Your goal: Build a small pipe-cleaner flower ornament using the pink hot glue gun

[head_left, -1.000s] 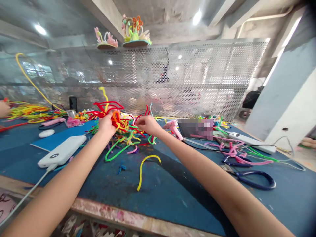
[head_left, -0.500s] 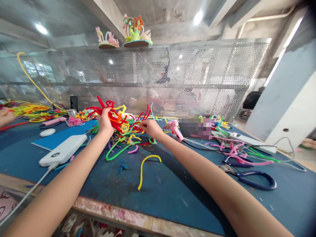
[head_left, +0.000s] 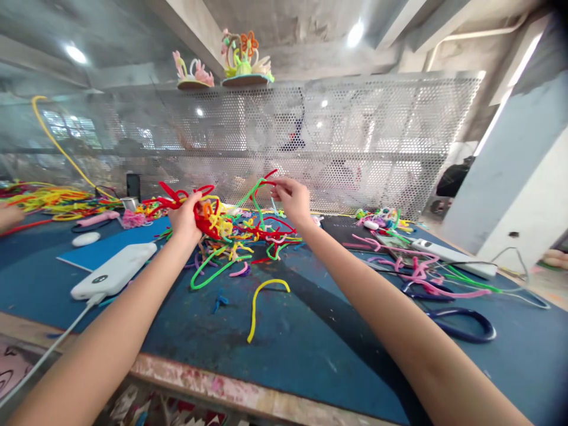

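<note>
My left hand (head_left: 186,218) is closed around a bunch of mostly red pipe cleaners (head_left: 206,223), with yellow and orange ones mixed in. To its right, my right hand (head_left: 293,200) is raised above the table and pinches a red pipe cleaner (head_left: 267,182). A green pipe cleaner (head_left: 255,198) hangs tangled with it and runs back toward the bunch. Below both hands spreads a loose heap of colourful pipe cleaners (head_left: 239,251). A curved yellow pipe cleaner (head_left: 255,307) lies alone on the blue table (head_left: 186,337), nearer to me.
On the left lie a white power bank (head_left: 113,272) with a cable and a pile of yellow pipe cleaners (head_left: 62,198), beside another person's hand (head_left: 9,216). Dark-handled pliers (head_left: 465,322) and pink pipe cleaners (head_left: 426,269) are at right. A perforated metal screen (head_left: 355,136) stands behind.
My right hand has moved up and to the right, drawing red and green strands out of the heap. My left hand has shifted slightly left and down, still gripping the bunch.
</note>
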`<act>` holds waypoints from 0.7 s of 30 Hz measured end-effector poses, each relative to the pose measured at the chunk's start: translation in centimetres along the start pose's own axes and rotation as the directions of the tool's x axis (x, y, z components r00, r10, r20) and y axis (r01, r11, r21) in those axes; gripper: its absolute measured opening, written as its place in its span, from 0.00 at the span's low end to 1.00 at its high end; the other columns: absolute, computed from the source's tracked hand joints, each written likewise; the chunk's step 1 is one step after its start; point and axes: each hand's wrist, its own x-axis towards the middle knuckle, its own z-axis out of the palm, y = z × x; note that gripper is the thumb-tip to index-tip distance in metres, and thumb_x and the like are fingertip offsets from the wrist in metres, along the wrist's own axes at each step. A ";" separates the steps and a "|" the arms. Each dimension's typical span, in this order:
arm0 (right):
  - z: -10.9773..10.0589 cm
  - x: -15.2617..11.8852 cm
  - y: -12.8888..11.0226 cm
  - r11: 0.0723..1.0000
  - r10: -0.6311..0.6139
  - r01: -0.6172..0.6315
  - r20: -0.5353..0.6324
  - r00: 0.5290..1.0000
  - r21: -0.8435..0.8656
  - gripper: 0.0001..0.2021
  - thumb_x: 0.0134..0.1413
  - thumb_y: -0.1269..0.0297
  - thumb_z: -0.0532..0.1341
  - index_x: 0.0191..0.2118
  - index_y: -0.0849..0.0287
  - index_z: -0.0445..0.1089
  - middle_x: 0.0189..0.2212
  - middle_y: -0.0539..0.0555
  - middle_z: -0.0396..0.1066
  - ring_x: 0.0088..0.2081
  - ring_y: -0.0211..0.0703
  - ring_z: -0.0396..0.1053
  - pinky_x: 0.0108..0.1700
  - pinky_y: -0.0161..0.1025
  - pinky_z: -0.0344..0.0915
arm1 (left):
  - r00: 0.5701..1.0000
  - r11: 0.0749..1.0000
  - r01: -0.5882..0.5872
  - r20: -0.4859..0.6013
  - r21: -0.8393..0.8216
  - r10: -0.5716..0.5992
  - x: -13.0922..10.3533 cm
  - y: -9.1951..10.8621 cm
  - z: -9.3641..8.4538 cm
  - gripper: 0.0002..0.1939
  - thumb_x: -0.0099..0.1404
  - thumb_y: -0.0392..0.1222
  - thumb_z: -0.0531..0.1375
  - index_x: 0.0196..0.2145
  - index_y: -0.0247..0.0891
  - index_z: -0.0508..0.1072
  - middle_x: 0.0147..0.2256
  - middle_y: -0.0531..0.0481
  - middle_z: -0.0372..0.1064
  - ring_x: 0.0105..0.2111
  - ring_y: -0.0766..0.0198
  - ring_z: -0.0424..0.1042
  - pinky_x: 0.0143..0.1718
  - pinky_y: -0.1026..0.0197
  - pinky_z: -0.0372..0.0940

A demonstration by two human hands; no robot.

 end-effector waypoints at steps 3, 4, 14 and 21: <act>0.0 0.4 -0.6 0.955 0.197 -0.194 0.009 0.980 0.226 0.08 0.54 0.75 0.53 0.36 0.61 0.68 0.25 0.48 0.70 0.26 0.30 0.68 0.37 0.32 0.69 | 0.989 0.994 0.111 0.099 0.016 -0.112 -0.6 0.1 0.2 0.09 0.47 0.31 0.65 0.21 0.38 0.66 0.21 0.57 0.70 0.21 0.70 0.70 0.26 0.66 0.70; 0.0 0.4 -0.7 0.915 0.271 -0.264 0.021 0.962 0.305 0.07 0.55 0.76 0.53 0.35 0.61 0.66 0.25 0.47 0.69 0.25 0.29 0.68 0.38 0.31 0.69 | 0.981 0.989 0.144 0.123 0.040 -0.148 -1.0 0.0 0.2 0.09 0.46 0.33 0.65 0.22 0.38 0.67 0.21 0.56 0.71 0.21 0.69 0.70 0.25 0.65 0.70; 1.6 -1.0 -0.8 0.792 0.436 -0.483 0.208 0.876 0.374 0.07 0.57 0.78 0.52 0.34 0.61 0.64 0.23 0.47 0.69 0.24 0.29 0.68 0.37 0.31 0.69 | 0.856 0.950 -0.153 0.516 0.272 -0.010 -3.5 -1.1 0.4 0.13 0.41 0.37 0.70 0.21 0.37 0.68 0.35 0.49 0.74 0.39 0.60 0.73 0.38 0.62 0.68; 2.7 -2.0 -1.0 0.857 0.406 -0.464 0.263 0.875 0.223 0.04 0.52 0.77 0.58 0.31 0.64 0.68 0.23 0.49 0.69 0.23 0.30 0.66 0.31 0.32 0.68 | 0.826 0.739 -0.440 0.553 0.510 0.110 -3.8 -1.7 -0.2 0.13 0.48 0.37 0.68 0.17 0.40 0.65 0.19 0.56 0.66 0.30 0.61 0.70 0.36 0.64 0.62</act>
